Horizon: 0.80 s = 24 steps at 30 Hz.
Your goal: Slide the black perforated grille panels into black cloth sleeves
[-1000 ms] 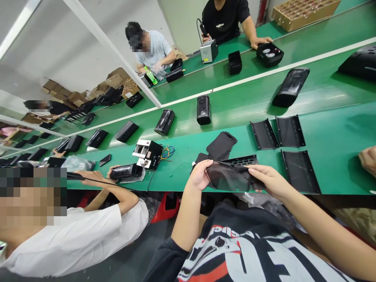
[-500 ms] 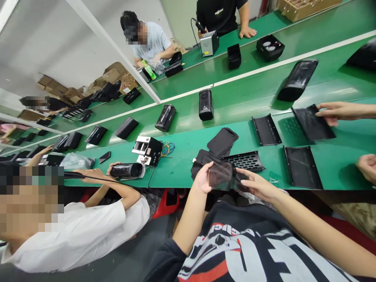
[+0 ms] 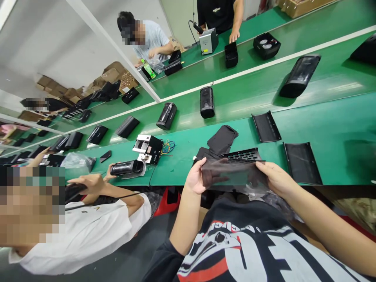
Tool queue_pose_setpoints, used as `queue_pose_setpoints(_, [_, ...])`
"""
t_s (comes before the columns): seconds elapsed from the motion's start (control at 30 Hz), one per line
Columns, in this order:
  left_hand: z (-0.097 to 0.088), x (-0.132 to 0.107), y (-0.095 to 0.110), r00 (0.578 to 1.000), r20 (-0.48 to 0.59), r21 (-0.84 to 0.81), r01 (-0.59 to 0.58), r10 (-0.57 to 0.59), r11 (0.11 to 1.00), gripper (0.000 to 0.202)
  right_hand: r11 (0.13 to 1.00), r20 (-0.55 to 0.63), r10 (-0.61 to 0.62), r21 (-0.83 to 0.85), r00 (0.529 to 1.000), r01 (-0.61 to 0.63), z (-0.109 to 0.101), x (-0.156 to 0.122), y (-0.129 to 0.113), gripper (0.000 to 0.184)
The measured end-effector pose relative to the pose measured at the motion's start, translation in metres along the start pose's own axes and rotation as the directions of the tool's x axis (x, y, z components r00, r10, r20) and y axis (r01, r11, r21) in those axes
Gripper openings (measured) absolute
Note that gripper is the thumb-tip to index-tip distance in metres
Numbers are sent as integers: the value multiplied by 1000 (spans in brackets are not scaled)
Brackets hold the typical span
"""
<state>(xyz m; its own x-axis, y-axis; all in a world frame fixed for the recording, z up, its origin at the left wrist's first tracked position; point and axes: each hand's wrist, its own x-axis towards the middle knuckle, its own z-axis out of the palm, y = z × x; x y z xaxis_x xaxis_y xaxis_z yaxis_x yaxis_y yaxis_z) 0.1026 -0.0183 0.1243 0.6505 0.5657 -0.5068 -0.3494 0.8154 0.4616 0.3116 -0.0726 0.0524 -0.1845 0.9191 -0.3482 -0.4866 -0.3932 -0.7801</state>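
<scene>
Mesh cloth (image 3: pixel 235 173), dark and half see-through, is stretched flat between the person's two hands just above the near edge of the green bench (image 3: pixel 323 129). Left hand (image 3: pixel 196 178) pinches its left end, thumb on top and fingers curled underneath; right hand (image 3: pixel 274 178) grips the right end the same way, so both hands are closed on the cloth and neither is free. Behind the cloth, partly covered by it, lies a black perforated grille (image 3: pixel 242 154), touching a small stack of black fabric pieces (image 3: pixel 222 139) just to its left. To the right of the grille a black curved panel (image 3: pixel 302 162) rests flat on the bench, and a second black panel (image 3: pixel 266 126) lies further back, apart from it. On the belt lane beyond stand a black speaker (image 3: pixel 207 102) upright and a longer black speaker body (image 3: pixel 299 75) lying on its side. To the left, a co-worker in a white shirt holds a black cylinder (image 3: pixel 127 168) down on the bench, near an open black-and-white box (image 3: pixel 147 148) with coloured wires (image 3: pixel 167 147) beside it. Across the bench two more people work at a grey unit (image 3: pixel 208 40).
</scene>
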Motion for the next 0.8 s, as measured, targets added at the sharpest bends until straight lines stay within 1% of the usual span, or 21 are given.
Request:
queue_pose_setpoints(0.13, [5, -4, -1, 1000, 3, 20, 27, -27, 999, 52, 1000, -7, 20, -20, 1000, -21, -2, -5, -7, 33])
queue_pose_setpoints(0.2, [6, -4, -1, 1000, -1, 31, 19, -19, 999, 51, 999, -41, 41, -15, 998, -42, -2, -6, -8, 34])
queue_pose_setpoints(0.33, [7, -3, -2, 1000, -19, 35, -7, 7, 999, 48, 995, -123, 82, 64, 989, -74, 0, -9, -12, 34])
queue_pose_setpoints(0.43, [6, -1, -4, 999, -36, 23, -8, 9, 1000, 46, 990, -114, 110, 100, 987, -99, 0, -12, -14, 33])
queue_pose_setpoints(0.6, [0, 4, -8, 999, -47, 8, -17, 17, 1000, 42, 977, -116, 148, 174, 982, -127, -3, -15, -16, 24])
queue_pose_setpoints(0.67, [-2, 6, -11, 997, -76, 12, -24, 25, 1000, 40, 976, -118, 147, 177, 982, -125, -5, -15, -16, 21])
queue_pose_setpoints(0.8, [-5, 10, -14, 981, -191, 44, -18, 26, 999, 32, 983, -118, 133, 140, 984, -116, -11, -14, -16, 18])
